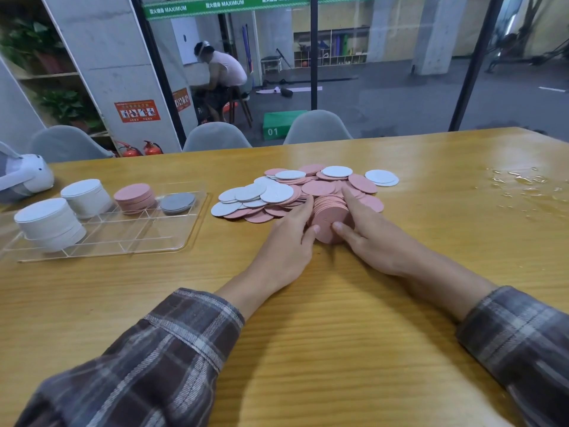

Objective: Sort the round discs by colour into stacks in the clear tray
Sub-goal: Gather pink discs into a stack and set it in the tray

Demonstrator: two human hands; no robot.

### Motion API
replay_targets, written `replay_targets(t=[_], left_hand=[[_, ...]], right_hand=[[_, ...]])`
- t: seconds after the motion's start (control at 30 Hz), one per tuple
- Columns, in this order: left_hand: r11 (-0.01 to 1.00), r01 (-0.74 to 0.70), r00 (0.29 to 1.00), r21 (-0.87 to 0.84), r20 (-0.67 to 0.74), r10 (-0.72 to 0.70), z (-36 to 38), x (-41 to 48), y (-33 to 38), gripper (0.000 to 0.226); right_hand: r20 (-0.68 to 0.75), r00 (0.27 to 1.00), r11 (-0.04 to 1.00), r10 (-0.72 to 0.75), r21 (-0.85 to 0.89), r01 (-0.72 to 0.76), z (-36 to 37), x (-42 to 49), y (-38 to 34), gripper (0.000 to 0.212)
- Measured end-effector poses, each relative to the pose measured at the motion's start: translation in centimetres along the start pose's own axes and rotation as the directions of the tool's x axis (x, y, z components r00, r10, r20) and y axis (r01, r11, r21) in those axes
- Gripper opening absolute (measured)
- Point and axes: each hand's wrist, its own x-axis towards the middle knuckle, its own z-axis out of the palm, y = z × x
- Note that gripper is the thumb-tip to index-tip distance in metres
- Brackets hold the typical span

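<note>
Clear tray (172,246) is sitting on the bench (308,349). Standing in the tray, left to right: two tall white stacks (46,221) (85,197), a shorter pink stack (134,197), and a low grey stack (178,202) at the tray's far right corner. Just right of the tray, a loose heap of pink and white discs (277,194) is lying flat. Further right of the tray, the left hand (286,241) and right hand (369,238) are clasping a bundle of pink discs (329,214) on edge between them, fingers along its sides, thumbs on its front face. Farthest right of the tray, a wet patch (520,180) is glistening.
</note>
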Motion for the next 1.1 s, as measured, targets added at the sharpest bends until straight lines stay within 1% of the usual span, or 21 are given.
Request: replay_targets(t=[0.07,0.13,0.33,0.57,0.7,0.77,0.83,0.9,0.97,1.03,1.1], left_hand=[[0.998,-0.007,1.0,0.055,-0.01,0.007,0.1,0.0,0.2,0.061],[0.997,-0.006,1.0,0.072,-0.017,0.007,0.1,0.0,0.3,0.062],[0.998,-0.007,0.998,0.064,-0.06,0.011,0.2,-0.6,0.8,0.061],[0.997,0.067,0.997,0.05,-0.035,-0.066,0.6,-0.9,0.8,0.06],[0.995,0.083,0.996,0.054,-0.019,-0.083,0.7,-1.1,0.9,0.06],[0.994,0.069,0.998,0.08,-0.011,-0.068,0.6,-1.1,0.8,0.06],[0.995,0.043,0.999,0.086,-0.005,-0.043,0.3,-1.1,0.9,0.059],[0.999,0.028,0.999,0.028,-0.023,-0.028,-0.5,-1.0,0.8,0.056],[0.995,0.038,0.999,-0.095,-0.025,-0.041,-1.3,-0.7,0.6,0.047],[0.979,0.078,0.997,-0.187,-0.005,-0.081,-2.2,-0.4,0.4,0.038],[0.973,0.104,0.994,-0.207,-0.008,-0.108,-2.9,-0.4,0.2,0.03]], right_hand=[[0.013,1.0,1.0,0.019,0.018,-0.019,0.1,-0.1,-0.2,0.076],[0.024,0.999,0.999,0.022,0.039,-0.023,0.4,-0.2,-0.4,0.076],[0.021,0.999,0.996,0.043,0.082,-0.045,0.5,-0.2,-0.1,0.081],[0.051,0.999,0.995,0.013,0.103,-0.018,0.5,-0.3,-0.1,0.077],[0.013,0.999,0.997,-0.029,0.068,0.028,0.2,-0.5,-0.3,0.065],[-0.03,0.998,0.995,-0.062,0.077,0.064,0.2,-0.6,-0.4,0.054],[-0.049,0.997,0.992,-0.06,0.106,0.064,0.2,-0.6,-0.2,0.046],[-0.052,0.998,0.987,-0.034,0.156,0.042,0.1,-0.6,0.0,0.036],[-0.048,0.999,0.981,-0.011,0.193,0.02,0.0,-0.4,0.1,0.026],[-0.054,0.998,0.982,-0.011,0.187,0.021,-0.1,-0.2,0.0,0.021],[-0.073,0.997,0.984,-0.033,0.173,0.045,-0.2,0.1,-0.2,0.019]])
